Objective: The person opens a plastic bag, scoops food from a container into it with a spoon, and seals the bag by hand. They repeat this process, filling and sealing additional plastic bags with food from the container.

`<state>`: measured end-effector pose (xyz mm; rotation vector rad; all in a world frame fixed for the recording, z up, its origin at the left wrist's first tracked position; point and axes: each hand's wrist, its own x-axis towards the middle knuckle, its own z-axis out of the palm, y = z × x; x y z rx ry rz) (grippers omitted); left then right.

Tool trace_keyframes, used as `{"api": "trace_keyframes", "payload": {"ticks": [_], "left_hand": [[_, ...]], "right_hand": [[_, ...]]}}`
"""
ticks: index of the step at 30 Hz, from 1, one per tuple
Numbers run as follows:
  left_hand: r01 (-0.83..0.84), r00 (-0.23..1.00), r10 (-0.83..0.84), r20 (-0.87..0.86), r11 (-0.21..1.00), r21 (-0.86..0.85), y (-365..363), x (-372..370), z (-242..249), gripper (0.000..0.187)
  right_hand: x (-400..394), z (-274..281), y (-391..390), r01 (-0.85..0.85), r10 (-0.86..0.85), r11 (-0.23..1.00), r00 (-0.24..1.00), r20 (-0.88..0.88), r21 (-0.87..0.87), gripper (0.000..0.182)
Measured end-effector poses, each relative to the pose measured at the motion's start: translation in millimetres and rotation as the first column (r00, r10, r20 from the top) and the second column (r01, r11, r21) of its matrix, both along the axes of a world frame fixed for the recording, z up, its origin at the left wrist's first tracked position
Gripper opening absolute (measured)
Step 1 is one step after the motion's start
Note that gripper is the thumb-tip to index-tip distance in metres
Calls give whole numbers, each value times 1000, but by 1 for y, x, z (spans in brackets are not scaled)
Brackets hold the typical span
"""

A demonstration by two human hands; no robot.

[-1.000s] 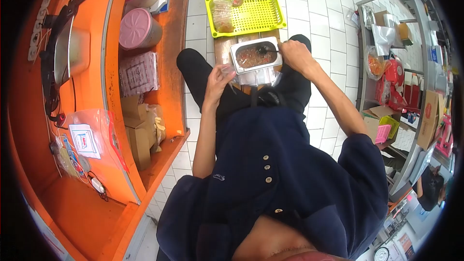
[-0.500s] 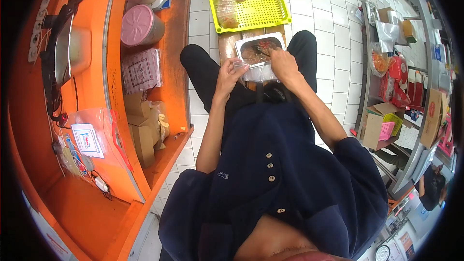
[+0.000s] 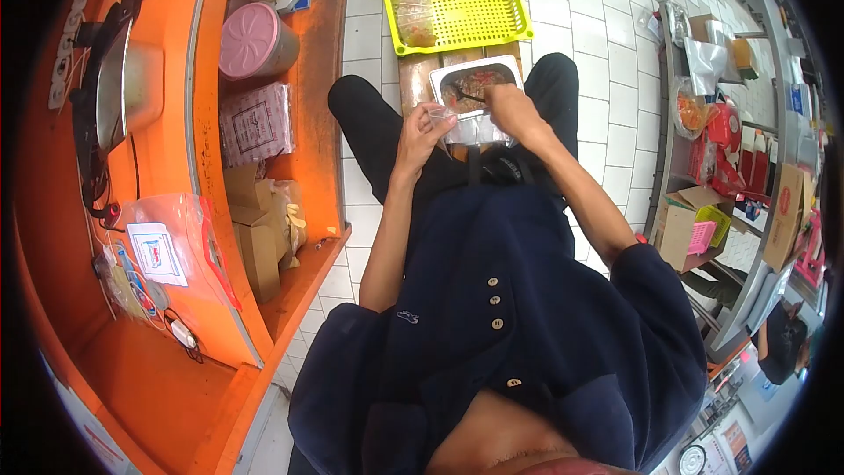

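Observation:
My right hand is closed around the handle of a dark spoon. The spoon dips into reddish-brown chunky food in a metal container with a pale rim. To the left of the container, my left hand pinches a small clear plastic bag between thumb and fingers, close to the near left corner. The bag's lower part is hard to make out. Just beyond the container lies a yellow-green plastic basket, with a filled clear bag at its left.
The container and basket rest on a wooden bench between my knees. An orange shelf unit on the left holds lidded tubs and a cardboard box. A metal rack stands right; another person is farther off.
The spoon has moved left inside the container, and my right hand has shifted slightly left with it. My left hand still pinches the bag in nearly the same place.

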<state>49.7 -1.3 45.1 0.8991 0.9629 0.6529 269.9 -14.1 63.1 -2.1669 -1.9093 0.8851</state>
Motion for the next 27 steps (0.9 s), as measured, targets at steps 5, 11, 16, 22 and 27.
{"api": "trace_keyframes", "payload": {"ticks": [5,11,16,22,27], "left_hand": [[-12,1000,12,21,1000,-1,0,-1,-5,41],[5,1000,-5,-3,1000,19,-1,2,1,43],[32,999,-33,-4,999,-39,2,-2,1,42],[8,1000,-7,7,1000,-23,1,-1,0,42],[30,1000,-29,5,999,-34,0,-3,3,42]], "right_hand": [[2,-6,4,-48,60,996,987,-150,81,13],[6,-5,5,-10,19,993,997,-72,121,12],[19,-15,7,1,16,997,978,-209,78,15],[35,-1,2,112,-191,967,913,-361,-227,20],[54,-19,-12,155,-325,927,788,-524,-341,14]]}}
